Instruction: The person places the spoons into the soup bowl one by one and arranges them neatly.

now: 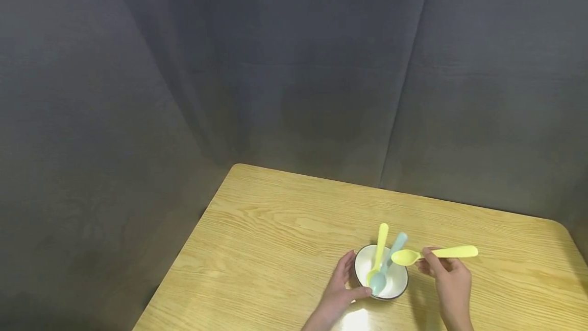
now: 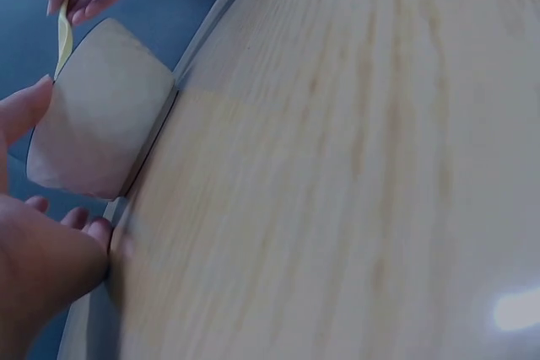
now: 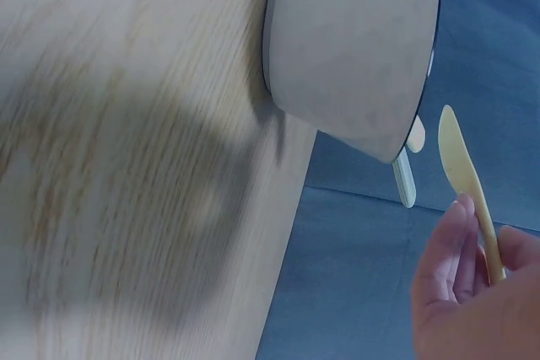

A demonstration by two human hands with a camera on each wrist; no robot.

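Note:
A white bowl with a dark rim stands near the front of the table. In it lean a yellow spoon and a light blue spoon, handles pointing to the far side. My left hand holds the bowl at its left side, thumb on the near rim, fingers curved along the wall. My right hand pinches a second yellow spoon between thumb and fingers. That spoon lies almost level, its scoop over the bowl's right rim and its handle out to the right.
The wooden table has rounded far corners. Dark grey cloth hangs behind it and along the left side. A bright light reflection lies on the tabletop close to the left hand.

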